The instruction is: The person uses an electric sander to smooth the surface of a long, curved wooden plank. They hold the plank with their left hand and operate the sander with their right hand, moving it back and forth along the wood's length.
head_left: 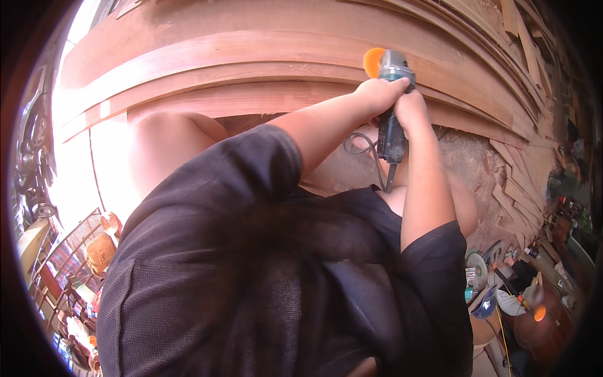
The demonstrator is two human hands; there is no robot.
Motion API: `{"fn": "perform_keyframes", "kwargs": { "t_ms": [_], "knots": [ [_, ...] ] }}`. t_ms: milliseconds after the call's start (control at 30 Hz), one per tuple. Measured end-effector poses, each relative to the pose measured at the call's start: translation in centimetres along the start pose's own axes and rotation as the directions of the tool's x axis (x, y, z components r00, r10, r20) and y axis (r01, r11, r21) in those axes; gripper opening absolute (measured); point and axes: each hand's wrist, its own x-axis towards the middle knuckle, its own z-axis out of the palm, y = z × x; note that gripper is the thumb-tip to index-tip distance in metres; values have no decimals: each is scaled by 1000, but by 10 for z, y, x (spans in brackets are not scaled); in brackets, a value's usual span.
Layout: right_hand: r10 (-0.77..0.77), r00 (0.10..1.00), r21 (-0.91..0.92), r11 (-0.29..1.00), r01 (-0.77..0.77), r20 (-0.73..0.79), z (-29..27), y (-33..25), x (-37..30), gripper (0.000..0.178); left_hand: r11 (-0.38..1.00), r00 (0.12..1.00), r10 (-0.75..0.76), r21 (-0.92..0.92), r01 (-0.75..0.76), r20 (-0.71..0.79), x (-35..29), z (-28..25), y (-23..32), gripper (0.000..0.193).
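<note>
Both my hands are closed round a dark green angle grinder point(391, 129) with a grey metal head. My left hand point(380, 94) wraps the body just behind the head, and my right hand point(411, 112) grips it from the right side. An orange disc point(374, 61) on the grinder's head stands over a long reddish wooden board point(264, 55). Whether the disc touches the wood I cannot tell. From the rear end of the grinder a dark cord point(380, 166) loops down beside my leg.
More long boards point(465, 47) lie stacked at the far right. Broken wood strips point(518, 195) are on the floor at right, above a clutter of tools and discs point(480, 270). A wire rack point(59, 257) with mixed items stands at the lower left.
</note>
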Motion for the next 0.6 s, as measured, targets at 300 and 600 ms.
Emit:
{"fn": "perform_keyframes", "kwargs": {
  "t_ms": [300, 600],
  "knots": [
    [-13, 1000, -61, 998, 13, 9, 78, -70, -27, 65, 998, 999, 9, -63, -12, -47, -52, -85, -7, 86],
    [-60, 887, -400, 877, 266, 458, 206, -189, -65, 72, 850, 886, -94, -500, -166, -455, -159, -194, -48, 88]
  ]
}}
